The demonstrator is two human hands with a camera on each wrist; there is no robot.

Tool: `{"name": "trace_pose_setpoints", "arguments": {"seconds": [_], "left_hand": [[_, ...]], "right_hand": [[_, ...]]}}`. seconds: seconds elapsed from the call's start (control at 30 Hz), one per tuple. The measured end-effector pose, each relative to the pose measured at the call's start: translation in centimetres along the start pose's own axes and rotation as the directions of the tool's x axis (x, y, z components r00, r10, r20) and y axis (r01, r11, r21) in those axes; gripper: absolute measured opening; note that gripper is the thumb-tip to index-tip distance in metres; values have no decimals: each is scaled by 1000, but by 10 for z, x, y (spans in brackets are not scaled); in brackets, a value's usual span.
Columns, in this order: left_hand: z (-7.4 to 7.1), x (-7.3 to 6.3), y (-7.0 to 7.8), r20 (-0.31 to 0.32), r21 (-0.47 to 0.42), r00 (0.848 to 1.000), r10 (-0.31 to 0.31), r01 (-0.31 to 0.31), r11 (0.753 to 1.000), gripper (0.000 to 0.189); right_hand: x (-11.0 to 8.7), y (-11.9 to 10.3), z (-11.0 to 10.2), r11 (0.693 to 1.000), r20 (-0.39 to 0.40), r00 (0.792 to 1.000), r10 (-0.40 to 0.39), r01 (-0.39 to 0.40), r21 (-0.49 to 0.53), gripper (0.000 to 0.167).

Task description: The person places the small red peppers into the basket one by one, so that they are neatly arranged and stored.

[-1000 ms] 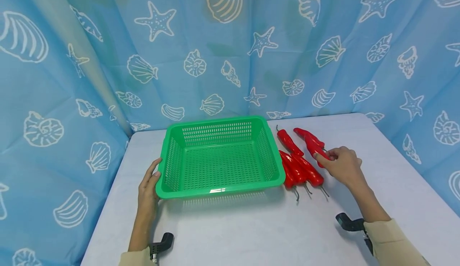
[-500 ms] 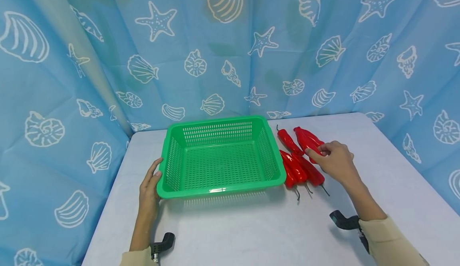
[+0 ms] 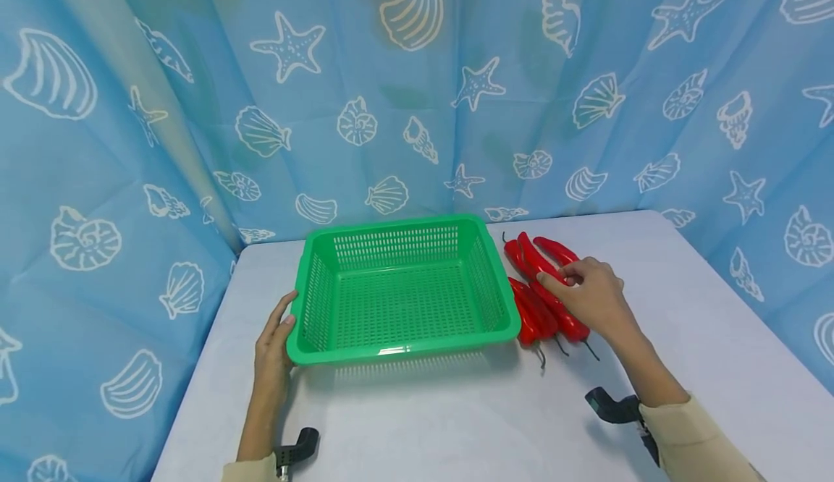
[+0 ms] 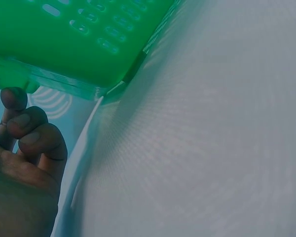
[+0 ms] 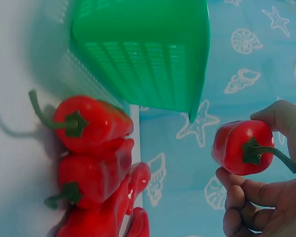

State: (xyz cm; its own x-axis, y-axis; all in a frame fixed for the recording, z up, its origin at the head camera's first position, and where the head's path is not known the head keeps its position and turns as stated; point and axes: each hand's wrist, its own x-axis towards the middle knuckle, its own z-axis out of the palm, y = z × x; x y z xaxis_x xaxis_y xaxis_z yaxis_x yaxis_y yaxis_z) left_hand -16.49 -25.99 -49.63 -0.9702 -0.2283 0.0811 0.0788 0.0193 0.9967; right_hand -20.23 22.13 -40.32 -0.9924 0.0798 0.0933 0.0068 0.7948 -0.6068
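Note:
My right hand point(image 3: 589, 294) pinches a long red pepper point(image 3: 537, 256) between thumb and fingers, above the other peppers. In the right wrist view that held pepper point(image 5: 244, 148) shows its green stem end toward the camera. Nearer to me, several red peppers point(image 3: 567, 319) lie side by side, stems toward me, by the basket's right side. One more pepper point(image 3: 554, 250) lies behind the hand. My left hand point(image 3: 272, 352) holds the left rim of a green plastic basket point(image 3: 404, 352). From the left wrist, the curled fingers point(image 4: 42, 140) show under the basket's rim.
A white-covered table point(image 3: 423, 424) carries everything. Behind it and along both sides hangs a blue curtain point(image 3: 397, 142) with white shells and starfish. Each forearm wears a black wrist camera point(image 3: 612, 404).
My right hand has carried the pepper leftward, away from the pepper at the back right and over the others. The left hand stays at the basket. The head view has tilted slightly up.

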Motion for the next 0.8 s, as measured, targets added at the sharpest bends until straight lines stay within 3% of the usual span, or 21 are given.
{"name": "trace_pose_setpoints", "arguments": {"seconds": [0.4,0.63,0.8], "left_hand": [[1,0,-3,-2,-4,1000,19,-19,1000,42],[1,-2,-3,14,-20,1000,25,-24,1000,42],[0,-1,-2,11,-13,1000,21,-21,1000,41]], "right_hand": [[0,-24,6,999,23,999,-32,31,45,60],[0,-42,18,994,13,996,-89,88,65,55],[1,-53,25,993,33,996,-83,80,87,53]]}}
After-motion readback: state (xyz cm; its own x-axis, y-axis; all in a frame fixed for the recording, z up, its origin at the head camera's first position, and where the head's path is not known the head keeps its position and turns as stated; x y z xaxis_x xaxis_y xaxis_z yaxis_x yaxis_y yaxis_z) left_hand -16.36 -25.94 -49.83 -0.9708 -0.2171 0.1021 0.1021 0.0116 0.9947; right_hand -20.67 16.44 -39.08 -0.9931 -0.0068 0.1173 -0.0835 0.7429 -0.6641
